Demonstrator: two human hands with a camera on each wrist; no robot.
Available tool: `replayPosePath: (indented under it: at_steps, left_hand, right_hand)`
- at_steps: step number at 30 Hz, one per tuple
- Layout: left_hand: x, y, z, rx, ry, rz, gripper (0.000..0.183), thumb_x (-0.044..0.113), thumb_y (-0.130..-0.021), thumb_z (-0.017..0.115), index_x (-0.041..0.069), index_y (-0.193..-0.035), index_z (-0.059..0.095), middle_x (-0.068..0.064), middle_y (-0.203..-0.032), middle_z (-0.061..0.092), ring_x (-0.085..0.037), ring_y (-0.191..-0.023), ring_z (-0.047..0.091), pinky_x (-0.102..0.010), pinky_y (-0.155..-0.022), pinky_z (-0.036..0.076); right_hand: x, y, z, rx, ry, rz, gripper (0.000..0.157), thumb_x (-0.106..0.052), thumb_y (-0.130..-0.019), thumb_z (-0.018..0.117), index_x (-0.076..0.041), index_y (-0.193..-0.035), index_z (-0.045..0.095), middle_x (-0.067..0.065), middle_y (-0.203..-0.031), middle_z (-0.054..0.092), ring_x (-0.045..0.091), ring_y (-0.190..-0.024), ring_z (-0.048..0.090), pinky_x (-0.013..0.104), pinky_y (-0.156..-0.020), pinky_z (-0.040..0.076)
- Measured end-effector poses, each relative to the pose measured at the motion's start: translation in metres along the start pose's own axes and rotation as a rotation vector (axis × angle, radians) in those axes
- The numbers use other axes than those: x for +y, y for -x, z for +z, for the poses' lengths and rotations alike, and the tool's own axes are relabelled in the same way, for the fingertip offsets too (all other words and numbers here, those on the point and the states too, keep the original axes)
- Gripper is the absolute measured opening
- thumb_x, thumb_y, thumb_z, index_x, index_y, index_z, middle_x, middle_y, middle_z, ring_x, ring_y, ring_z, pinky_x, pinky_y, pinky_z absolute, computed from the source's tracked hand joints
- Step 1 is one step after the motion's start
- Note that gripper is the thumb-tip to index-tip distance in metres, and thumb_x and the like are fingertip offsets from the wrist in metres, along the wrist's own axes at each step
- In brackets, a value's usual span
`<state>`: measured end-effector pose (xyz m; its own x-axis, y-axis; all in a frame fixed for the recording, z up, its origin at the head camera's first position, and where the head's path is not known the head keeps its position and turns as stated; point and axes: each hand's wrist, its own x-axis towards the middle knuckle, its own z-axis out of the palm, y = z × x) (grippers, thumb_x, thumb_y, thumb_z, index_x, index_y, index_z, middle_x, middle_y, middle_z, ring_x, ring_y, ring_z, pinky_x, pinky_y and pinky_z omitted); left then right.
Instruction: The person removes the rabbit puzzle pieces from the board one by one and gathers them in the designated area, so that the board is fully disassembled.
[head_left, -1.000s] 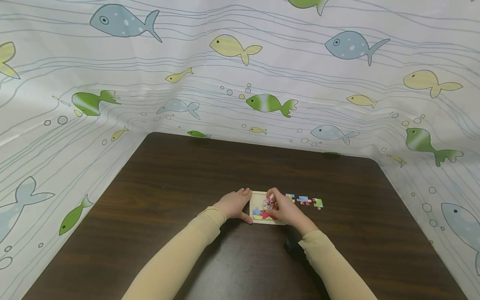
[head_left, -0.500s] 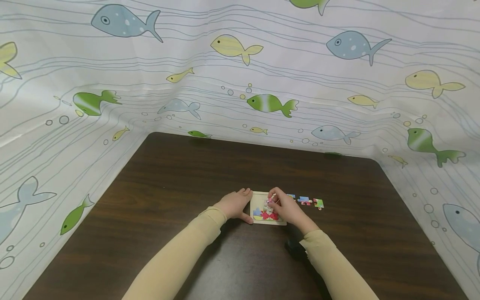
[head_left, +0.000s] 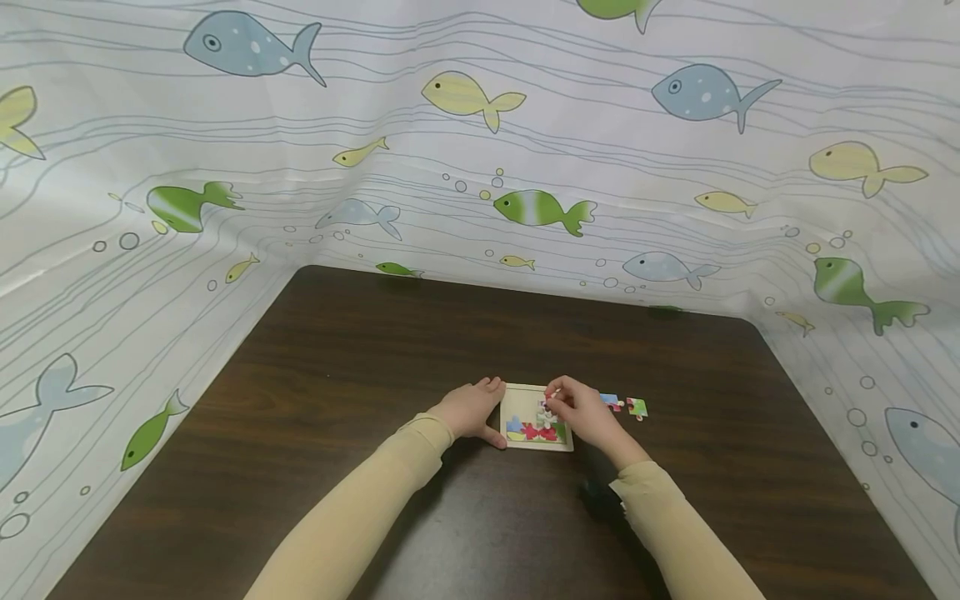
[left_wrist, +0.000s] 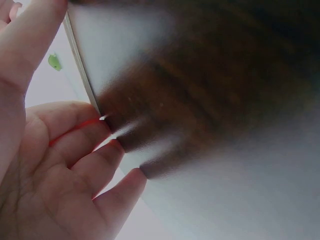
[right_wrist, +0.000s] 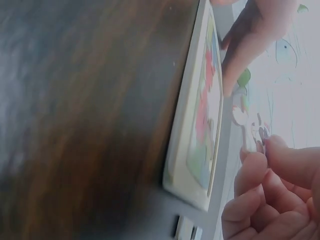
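A small pale wooden puzzle tray (head_left: 536, 447) lies on the table, with joined pieces (head_left: 529, 431) in red, blue, yellow and green along its near side. My left hand (head_left: 467, 410) rests at the tray's left edge, fingers straight and thumb spread toward the near corner; the left wrist view shows its fingertips (left_wrist: 134, 175) on the tabletop. Over the right part of the tray, my right hand (head_left: 588, 417) pinches a jigsaw piece (right_wrist: 248, 127) between thumb and index finger. In the right wrist view this piece stands tilted, above the tray's surface.
Right of the tray lie loose jigsaw pieces, a blue one (head_left: 611, 401) partly behind the right hand and a green one (head_left: 637, 407). The dark wooden table (head_left: 450, 333) is bordered by a white fish-print curtain (head_left: 420, 183) at the back and sides.
My right hand has shifted right with the pinched jigsaw piece, from the tray's middle to its right part. It now covers the nearest loose piece. The left hand stays put.
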<state>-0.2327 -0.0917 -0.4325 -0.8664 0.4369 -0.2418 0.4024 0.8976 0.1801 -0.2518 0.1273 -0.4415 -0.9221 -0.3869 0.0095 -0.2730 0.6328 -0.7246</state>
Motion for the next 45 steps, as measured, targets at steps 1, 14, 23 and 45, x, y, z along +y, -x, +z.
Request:
replayPosePath:
  at_steps: [1, 14, 23, 45]
  left_hand:
    - [0.000, 0.000, 0.000, 0.001, -0.003, 0.001, 0.100, 0.056, -0.074, 0.072, 0.002, -0.148, 0.031, -0.012, -0.153, 0.030, -0.025, -0.142, 0.027, -0.039, -0.112, 0.031]
    - [0.000, 0.001, -0.002, 0.002, -0.004, -0.003, 0.100, 0.056, -0.073, 0.072, 0.002, -0.147, 0.032, -0.012, -0.154, 0.029, -0.025, -0.142, 0.027, -0.038, -0.112, 0.031]
    - [0.000, 0.000, -0.002, -0.003, 0.000, -0.009, 0.100, 0.056, -0.073, 0.072, 0.002, -0.148, 0.031, -0.011, -0.154, 0.029, -0.024, -0.142, 0.027, -0.037, -0.112, 0.031]
    - [0.001, -0.001, 0.000, 0.006, -0.018, -0.004, 0.100, 0.056, -0.073, 0.072, 0.002, -0.147, 0.033, -0.011, -0.153, 0.030, -0.024, -0.142, 0.028, -0.036, -0.113, 0.030]
  right_hand:
    - [0.002, 0.000, -0.001, -0.004, 0.005, 0.001, 0.008, -0.011, -0.093, 0.060, -0.007, -0.100, 0.061, 0.001, -0.074, 0.059, 0.014, -0.063, 0.054, 0.026, -0.057, 0.047]
    - [0.020, 0.009, -0.022, 0.033, -0.005, -0.010, 0.012, -0.018, -0.093, 0.062, -0.006, -0.095, 0.064, 0.003, -0.074, 0.059, 0.013, -0.058, 0.051, 0.026, -0.048, 0.045]
    - [0.031, 0.010, -0.030, 0.051, 0.009, 0.016, 0.008, -0.011, -0.092, 0.062, -0.003, -0.095, 0.063, 0.005, -0.077, 0.059, 0.015, -0.062, 0.052, 0.025, -0.055, 0.047]
    - [0.059, 0.028, -0.060, 0.054, 0.083, 0.090, 0.013, -0.013, -0.091, 0.064, -0.002, -0.095, 0.066, 0.003, -0.074, 0.063, 0.015, -0.062, 0.055, 0.026, -0.056, 0.045]
